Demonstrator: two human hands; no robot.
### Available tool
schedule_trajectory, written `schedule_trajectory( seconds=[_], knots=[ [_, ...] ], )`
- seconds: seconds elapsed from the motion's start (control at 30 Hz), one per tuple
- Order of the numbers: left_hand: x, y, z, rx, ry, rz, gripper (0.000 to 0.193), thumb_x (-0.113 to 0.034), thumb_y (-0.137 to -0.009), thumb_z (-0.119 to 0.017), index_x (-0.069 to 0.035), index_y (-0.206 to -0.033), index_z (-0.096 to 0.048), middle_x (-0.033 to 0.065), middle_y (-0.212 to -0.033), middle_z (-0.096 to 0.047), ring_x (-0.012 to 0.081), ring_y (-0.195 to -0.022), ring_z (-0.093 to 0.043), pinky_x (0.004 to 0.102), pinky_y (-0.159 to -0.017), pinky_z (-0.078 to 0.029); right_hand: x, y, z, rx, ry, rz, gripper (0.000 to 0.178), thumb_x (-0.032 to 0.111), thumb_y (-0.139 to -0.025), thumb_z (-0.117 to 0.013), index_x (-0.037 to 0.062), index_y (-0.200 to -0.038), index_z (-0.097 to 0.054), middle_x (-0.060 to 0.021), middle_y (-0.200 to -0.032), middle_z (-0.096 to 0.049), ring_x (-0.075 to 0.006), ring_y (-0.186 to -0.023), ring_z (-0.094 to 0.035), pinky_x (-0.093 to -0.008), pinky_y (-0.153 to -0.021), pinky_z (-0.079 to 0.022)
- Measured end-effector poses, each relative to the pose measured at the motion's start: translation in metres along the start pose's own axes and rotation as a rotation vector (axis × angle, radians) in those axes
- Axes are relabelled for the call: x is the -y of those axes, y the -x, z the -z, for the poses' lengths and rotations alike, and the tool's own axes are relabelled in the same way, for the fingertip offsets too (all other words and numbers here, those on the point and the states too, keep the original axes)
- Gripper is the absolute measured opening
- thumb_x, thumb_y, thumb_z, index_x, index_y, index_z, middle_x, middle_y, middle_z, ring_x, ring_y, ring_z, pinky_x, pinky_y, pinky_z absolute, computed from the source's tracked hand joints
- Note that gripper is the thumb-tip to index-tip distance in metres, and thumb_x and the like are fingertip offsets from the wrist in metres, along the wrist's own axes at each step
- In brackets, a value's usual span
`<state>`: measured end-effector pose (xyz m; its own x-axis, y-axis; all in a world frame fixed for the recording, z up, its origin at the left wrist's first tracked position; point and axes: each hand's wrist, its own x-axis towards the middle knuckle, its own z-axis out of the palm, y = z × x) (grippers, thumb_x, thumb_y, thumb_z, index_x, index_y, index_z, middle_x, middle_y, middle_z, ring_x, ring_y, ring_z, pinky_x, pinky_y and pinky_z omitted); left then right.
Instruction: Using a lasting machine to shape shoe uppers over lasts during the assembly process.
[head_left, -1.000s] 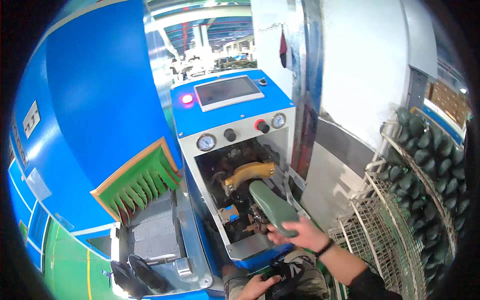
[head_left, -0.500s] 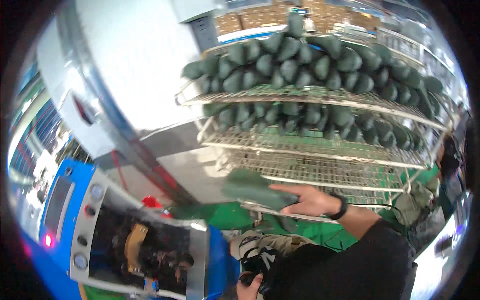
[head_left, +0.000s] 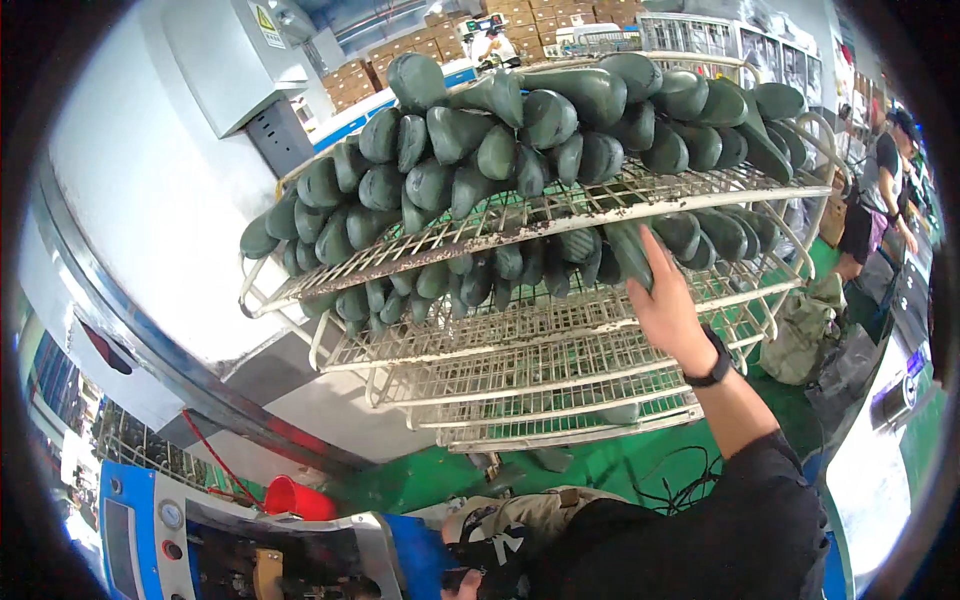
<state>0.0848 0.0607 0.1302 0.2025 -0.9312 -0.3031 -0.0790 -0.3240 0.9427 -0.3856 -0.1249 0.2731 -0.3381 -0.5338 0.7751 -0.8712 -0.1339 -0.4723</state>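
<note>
My right hand (head_left: 668, 308), with a dark band on the wrist, reaches out to the second level of the wire rack (head_left: 500, 350). Its fingers and thumb are closed on a dark green shoe last (head_left: 629, 255), which lies slantwise among other lasts, its far end under the upper shelf. Rows of similar shoe lasts (head_left: 460, 135) are piled on the top shelf, soles and toes outward. My left hand (head_left: 463, 587) shows only in part at the lower edge, its fingers curled against something black that I cannot make out.
A blue and grey machine (head_left: 375, 550) stands at the lower left, with a red bucket (head_left: 298, 498) behind it. Cables (head_left: 685, 485) lie on the green floor. At the right are a sack (head_left: 805, 330) and another person (head_left: 885, 190) beside a table.
My right hand has carried the shoe last up and away from me, from in front of the lower shelves to the rack's second level. The view has turned to the right.
</note>
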Motion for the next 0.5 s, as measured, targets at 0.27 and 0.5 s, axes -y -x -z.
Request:
schedule_trajectory(
  seconds=[0.27, 0.5],
  knots=[
    [0.003, 0.027, -0.001, -0.1, 0.16, 0.322, 0.032, -0.028, -0.091, -0.076, -0.002, -0.107, -0.067, 0.002, -0.087, -0.063, 0.0154, -0.075, -0.056, 0.0312, -0.067, -0.047, -0.031, -0.056, -0.062, -0.02, 0.341, -0.132, 0.029, 0.027, -0.094, -0.064, 0.0022, -0.109, -0.067, -0.0253, -0.081, -0.07, -0.0465, -0.075, -0.068, -0.0545, -0.068, -0.056],
    [0.033, 0.167, 0.09, -0.39, 0.003, 0.033, 0.055, -0.033, -0.081, -0.079, 0.0, -0.124, -0.065, 0.0134, -0.128, -0.065, 0.0281, -0.117, -0.062, 0.0395, -0.103, -0.048, -0.003, -0.002, -0.102, -0.157, 0.486, 0.286, 0.045, 0.014, -0.096, -0.058, 0.0059, -0.139, -0.061, -0.016, -0.138, -0.062, -0.0338, -0.128, -0.056, -0.0467, -0.11, -0.041]
  ],
)
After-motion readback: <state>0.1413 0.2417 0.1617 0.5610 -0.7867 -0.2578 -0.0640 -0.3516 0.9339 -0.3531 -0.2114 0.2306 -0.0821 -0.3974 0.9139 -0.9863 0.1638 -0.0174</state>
